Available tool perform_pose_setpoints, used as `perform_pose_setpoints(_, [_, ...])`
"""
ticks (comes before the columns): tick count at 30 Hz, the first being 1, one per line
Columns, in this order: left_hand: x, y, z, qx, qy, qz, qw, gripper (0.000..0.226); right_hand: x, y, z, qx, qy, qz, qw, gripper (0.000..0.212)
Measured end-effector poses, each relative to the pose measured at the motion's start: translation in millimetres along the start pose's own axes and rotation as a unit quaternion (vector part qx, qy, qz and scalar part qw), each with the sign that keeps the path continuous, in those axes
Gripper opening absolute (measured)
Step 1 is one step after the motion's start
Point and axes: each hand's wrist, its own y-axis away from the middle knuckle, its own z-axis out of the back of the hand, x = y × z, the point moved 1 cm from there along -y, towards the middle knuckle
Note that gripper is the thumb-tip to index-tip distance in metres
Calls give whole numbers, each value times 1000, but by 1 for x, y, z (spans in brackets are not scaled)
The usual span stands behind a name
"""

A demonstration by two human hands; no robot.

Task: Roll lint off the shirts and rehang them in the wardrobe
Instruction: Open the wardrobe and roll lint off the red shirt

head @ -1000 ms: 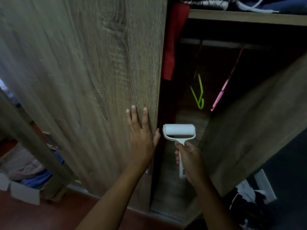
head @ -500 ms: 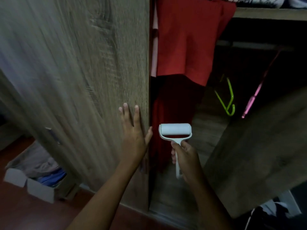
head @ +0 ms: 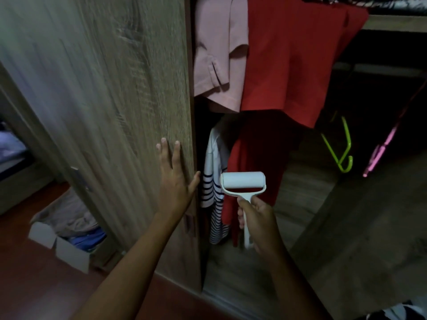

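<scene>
My left hand (head: 176, 181) presses flat, fingers straight, on the wooden sliding wardrobe door (head: 104, 100) near its right edge. My right hand (head: 258, 222) grips the handle of a white lint roller (head: 242, 180), held upright in front of the open wardrobe. Inside hang a pink shirt (head: 217, 54), a red shirt (head: 288, 61), and lower down a white shirt with navy stripes (head: 213, 185) beside more red cloth (head: 254, 153).
An empty green hanger (head: 342, 153) and a pink hanger (head: 381, 148) hang in the dark right part of the wardrobe. A second wooden door panel (head: 369, 239) stands at the right. A cardboard box of clothes (head: 67, 232) sits on the red floor at the left.
The wardrobe door has slid left under my left hand, uncovering the pink, red and striped shirts. The lint roller stays in my right hand at about the same place.
</scene>
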Motion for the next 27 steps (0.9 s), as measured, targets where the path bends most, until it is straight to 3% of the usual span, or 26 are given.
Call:
perform_pose_setpoints(10, [16,-10,11,-8,-46,48,998,95,10,-9,23,19,-17,-7,1000,23])
perform_pose_setpoints(22, [6,-13,6,-34,-124,125,984,98,26,-47,62,128,0,19,992,23])
perform_pose_setpoints(25, [-23,-8,-2,-88,-186,166,964,84,24,-55,74,123,-21,16,992,22])
perform_pose_setpoints(27, [-50,1,-10,-140,-163,148,965,65,19,-58,80,117,-31,8,993,25])
